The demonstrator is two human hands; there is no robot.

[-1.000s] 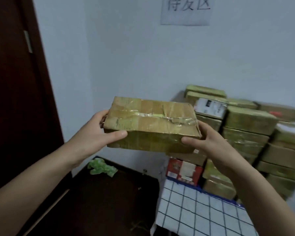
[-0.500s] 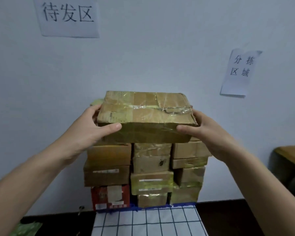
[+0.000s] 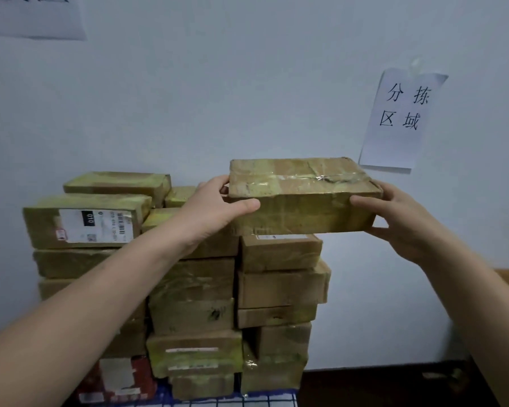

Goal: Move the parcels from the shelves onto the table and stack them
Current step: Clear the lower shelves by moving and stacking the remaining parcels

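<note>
Head camera shows the left hand (image 3: pixel 215 207) and right hand (image 3: pixel 394 218) each clasping an end of the taped parcel (image 3: pixel 300 198) at centre-right of the frame, atop the stack (image 3: pixel 279 286); best lowered level, edges squared, before either hand lets go.

Both bare forearms stretched forward, left hand (image 3: pixel 215 205) and right hand (image 3: pixel 394 220) gripping opposite ends of a taped parcel (image 3: pixel 301 195), thumbs on its near face
</note>
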